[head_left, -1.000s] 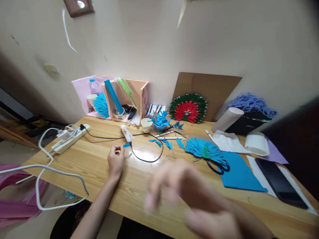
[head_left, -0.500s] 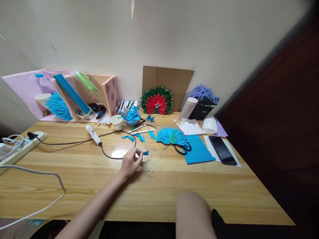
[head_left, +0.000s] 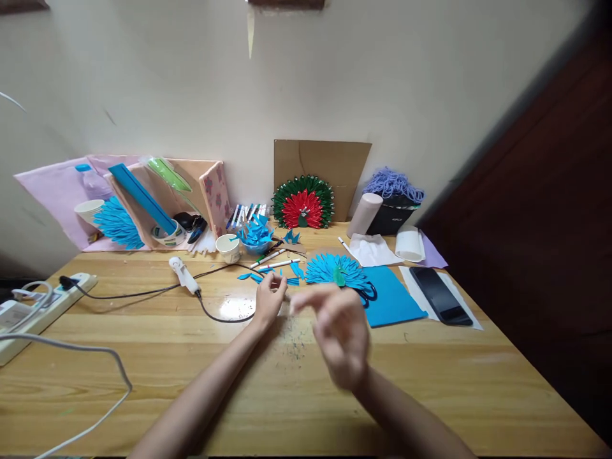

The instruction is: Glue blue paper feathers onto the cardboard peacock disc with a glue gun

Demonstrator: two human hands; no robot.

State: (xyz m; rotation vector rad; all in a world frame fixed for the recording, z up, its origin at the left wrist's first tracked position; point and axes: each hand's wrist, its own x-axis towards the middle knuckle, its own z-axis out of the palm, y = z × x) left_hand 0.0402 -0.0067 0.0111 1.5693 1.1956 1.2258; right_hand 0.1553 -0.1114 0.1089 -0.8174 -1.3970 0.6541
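I have the left hand [head_left: 268, 298] low over the table [head_left: 143, 382], thumb and fingers drawn together; I cannot tell whether they grip anything. A small blue strip [head_left: 292, 281] shows just beyond those fingertips, on their right side; its long axis appears to run sideways, roughly across my line of view. Contact between strip and fingers is not resolved. The left hand is the nearer of the two. The right hand [head_left: 344, 338] is raised and blurred, index finger extended leftward, the others curled; I see no object in it, but the blur prevents me from confirming its grasp. Its index tip points at the left fingertips from the right, with a narrow gap between. Note the boundaries: on the far side, a marker [head_left: 278, 263] and a bowl of blue pieces [head_left: 257, 247]; beyond the right hand, a blue fan [head_left: 325, 266], with scissors handles [head_left: 373, 294] over a blue sheet [head_left: 396, 303]. The black cable [head_left: 224, 320] of the white glue gun [head_left: 185, 275] runs up to the left wrist. I find the widest working room on the near side, where wood shows between the forearms, down to the table's front edge
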